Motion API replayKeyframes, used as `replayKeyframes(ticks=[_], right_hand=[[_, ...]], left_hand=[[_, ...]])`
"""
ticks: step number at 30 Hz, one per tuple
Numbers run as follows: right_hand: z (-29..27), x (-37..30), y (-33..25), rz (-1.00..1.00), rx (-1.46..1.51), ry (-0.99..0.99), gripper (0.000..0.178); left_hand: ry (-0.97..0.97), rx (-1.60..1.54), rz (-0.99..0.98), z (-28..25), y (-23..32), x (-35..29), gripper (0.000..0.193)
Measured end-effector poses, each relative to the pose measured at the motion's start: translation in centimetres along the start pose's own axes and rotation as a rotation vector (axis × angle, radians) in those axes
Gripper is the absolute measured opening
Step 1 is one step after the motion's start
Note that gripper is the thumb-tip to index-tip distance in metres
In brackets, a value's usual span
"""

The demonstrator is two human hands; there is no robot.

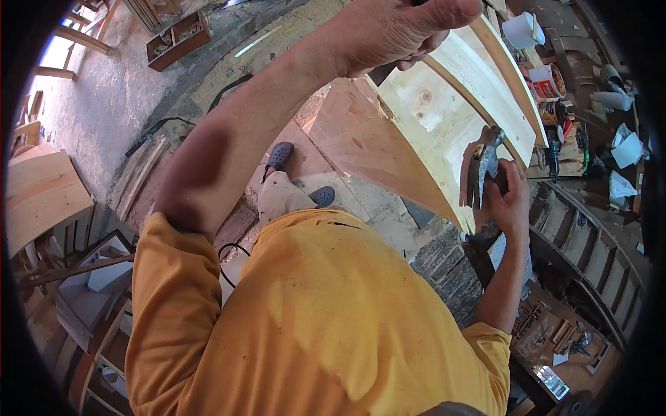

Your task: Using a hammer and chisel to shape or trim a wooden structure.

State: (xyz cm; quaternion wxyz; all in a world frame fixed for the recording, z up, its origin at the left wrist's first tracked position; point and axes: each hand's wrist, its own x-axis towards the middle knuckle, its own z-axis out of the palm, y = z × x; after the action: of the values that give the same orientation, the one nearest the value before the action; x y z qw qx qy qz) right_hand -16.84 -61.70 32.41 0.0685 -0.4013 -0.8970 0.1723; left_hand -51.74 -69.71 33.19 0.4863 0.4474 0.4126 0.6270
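Right now the right hand (510,201) is wrapped tight around one hammer (482,166), its metal head up beside the lower edge of the pale wooden piece (444,111), while the left hand (395,31) grips that piece at its top end and holds it tilted above the floor. Boards on the piece already look joined, so I think some of the building is done, but hammering seems to be left. I count one hammer, one wooden piece, two hands and two grey shoes (279,156).
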Motion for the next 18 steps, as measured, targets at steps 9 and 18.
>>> replayKeyframes(ticks=[9, 18], right_hand=[[-0.1, 0.1, -0.3, 0.029, -0.052, -0.025, 0.036], [-0.1, 0.0, -0.3, 0.021, -0.049, -0.006, 0.036]], left_hand=[[-0.019, 0.008, -0.022, 0.1, -0.2, 0.1, 0.066], [-0.114, 0.054, -0.127, 0.2, 0.2, -0.1, 0.065]])
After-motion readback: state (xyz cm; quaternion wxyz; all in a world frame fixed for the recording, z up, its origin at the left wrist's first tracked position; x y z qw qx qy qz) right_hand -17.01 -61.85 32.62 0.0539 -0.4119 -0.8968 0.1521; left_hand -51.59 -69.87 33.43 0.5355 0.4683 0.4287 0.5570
